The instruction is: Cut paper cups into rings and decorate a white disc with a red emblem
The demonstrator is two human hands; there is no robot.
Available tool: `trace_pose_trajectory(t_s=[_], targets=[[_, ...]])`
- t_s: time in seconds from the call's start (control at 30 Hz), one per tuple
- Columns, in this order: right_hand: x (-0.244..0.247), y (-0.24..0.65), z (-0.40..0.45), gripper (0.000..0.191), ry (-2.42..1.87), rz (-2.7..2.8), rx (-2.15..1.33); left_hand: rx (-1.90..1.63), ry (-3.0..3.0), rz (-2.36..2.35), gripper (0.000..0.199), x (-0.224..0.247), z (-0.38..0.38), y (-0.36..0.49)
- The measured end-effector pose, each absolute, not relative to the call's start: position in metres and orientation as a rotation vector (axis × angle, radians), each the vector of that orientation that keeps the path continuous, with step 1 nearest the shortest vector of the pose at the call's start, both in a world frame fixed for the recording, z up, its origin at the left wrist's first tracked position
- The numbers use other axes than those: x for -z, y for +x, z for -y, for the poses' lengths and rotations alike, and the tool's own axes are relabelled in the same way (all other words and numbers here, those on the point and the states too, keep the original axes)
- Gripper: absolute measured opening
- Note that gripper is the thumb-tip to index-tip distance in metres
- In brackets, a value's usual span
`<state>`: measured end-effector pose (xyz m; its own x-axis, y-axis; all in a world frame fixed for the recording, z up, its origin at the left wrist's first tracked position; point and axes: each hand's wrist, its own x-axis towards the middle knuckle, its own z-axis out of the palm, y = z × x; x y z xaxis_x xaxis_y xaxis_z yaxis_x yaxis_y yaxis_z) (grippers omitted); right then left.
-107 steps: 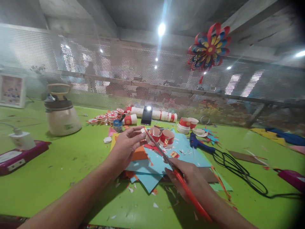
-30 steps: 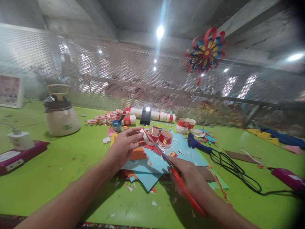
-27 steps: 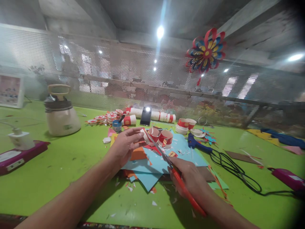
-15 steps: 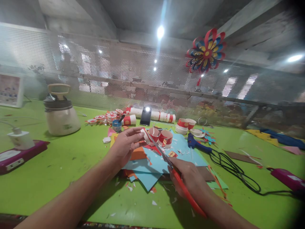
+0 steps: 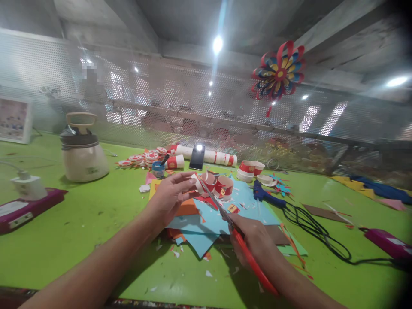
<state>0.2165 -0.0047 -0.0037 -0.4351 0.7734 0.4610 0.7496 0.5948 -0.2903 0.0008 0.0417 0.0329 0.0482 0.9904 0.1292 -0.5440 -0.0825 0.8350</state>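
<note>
Above the near edge of the table (image 5: 144, 279), the right hand (image 5: 254, 236) has its fingers curled round the red handles of the scissors (image 5: 257, 268); their blades slant forward and left to the piece (image 5: 197, 183), a red-and-white bit of paper held up over the near left corner of the cups' patch of sheets; the left hand (image 5: 169, 197) pinches it between thumb and fingers, the others loosely bent; whether the blades bite into it is hard to tell, though they seem to touch.

Under both hands lie the sheets (image 5: 202, 246), blue on top, a corner pointing to the table's near edge; farther on, two cut cups (image 5: 223, 188) stand on them, beside the piece; the glue gun (image 5: 270, 198) lies at their right edge; beyond the sheets' far left corner stands the jar (image 5: 158, 169); toward the table's far edge, the phone (image 5: 197, 156) leans against a white-and-red tube (image 5: 212, 155).
</note>
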Motion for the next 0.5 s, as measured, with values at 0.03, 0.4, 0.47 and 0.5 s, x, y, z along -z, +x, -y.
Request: trace_pose_trajectory(t_s=[0.03,0.4,0.47,0.5], targets=[[0.0045,0.2169,0.0044,0.015,-1.209,2.267,-0.055,-1.442,0.891,-0.668,0.026,-0.0329,-0.0421,0.0009],[0.0018,0.2194,0.0022,0.016,-1.24,2.278,-0.153,-1.455,0.901,-0.664,0.03,-0.031,-0.0437,-0.0013],[0.0014,0.2194,0.0022,0.016,-1.231,2.282,-0.174,-1.462,0.9,-0.67,0.031,-0.0297,-0.0443,-0.0013],[0.0014,0.2194,0.0021,0.016,-1.23,2.283,-0.176,-1.462,0.9,-0.672,0.031,-0.0293,-0.0446,-0.0012]])
